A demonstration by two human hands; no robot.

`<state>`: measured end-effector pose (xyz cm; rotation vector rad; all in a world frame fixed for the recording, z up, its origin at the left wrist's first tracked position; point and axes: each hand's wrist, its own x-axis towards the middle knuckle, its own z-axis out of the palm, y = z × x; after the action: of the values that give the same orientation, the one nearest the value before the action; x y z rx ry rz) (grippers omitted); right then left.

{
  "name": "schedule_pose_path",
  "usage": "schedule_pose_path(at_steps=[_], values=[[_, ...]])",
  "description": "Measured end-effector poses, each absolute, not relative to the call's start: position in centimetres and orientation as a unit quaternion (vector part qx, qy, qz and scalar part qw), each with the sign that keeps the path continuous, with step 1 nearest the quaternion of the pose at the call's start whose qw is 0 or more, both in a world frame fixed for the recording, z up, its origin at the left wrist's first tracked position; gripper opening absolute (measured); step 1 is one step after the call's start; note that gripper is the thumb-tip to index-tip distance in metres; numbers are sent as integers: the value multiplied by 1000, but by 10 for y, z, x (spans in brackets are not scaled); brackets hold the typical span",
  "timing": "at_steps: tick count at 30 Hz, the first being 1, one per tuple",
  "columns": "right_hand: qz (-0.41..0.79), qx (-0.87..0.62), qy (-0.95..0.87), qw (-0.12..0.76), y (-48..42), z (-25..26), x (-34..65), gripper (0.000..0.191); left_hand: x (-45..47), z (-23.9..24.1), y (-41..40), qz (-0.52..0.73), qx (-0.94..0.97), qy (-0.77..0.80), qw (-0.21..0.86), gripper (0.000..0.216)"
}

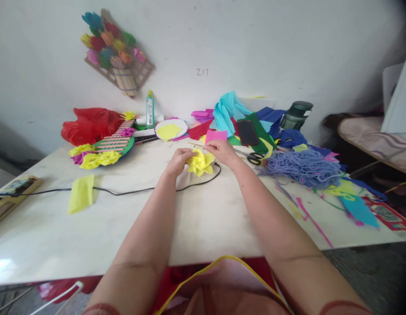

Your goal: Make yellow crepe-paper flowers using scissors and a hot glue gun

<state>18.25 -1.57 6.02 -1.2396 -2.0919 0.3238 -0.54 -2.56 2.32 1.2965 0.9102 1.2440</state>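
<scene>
A yellow crepe-paper flower sits between my two hands over the white table. My left hand pinches its left side with curled fingers. My right hand grips its upper right edge, fingers bent onto the paper. A black cable runs across the table just under the flower.
A loose yellow paper sheet lies at the left. Behind are a flower-decorated craft piece, a red bag, a glue bottle, a plate, piles of coloured paper, a phone, scissors and purple yarn.
</scene>
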Motion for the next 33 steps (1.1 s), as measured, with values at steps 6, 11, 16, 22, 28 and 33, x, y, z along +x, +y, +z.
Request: schedule_pose_path(at_steps=[6,11,16,22,28,33], values=[[129,-464,-824,300,-10,76,179,22,-5,24,-26,522,538,385,538,27],[259,-447,-809,280,-13,81,173,25,-4,27,-28,519,529,385,550,24],[296,-443,-802,271,-12,72,172,28,-3,29,-31,510,517,383,571,23],[242,-410,-827,298,-4,60,180,29,-3,29,-32,500,518,391,574,27],[235,-410,-833,288,-4,62,182,27,-3,30,-33,481,526,381,589,28],[257,-434,-824,258,-9,68,181,34,-3,33,-36,470,522,393,594,29]])
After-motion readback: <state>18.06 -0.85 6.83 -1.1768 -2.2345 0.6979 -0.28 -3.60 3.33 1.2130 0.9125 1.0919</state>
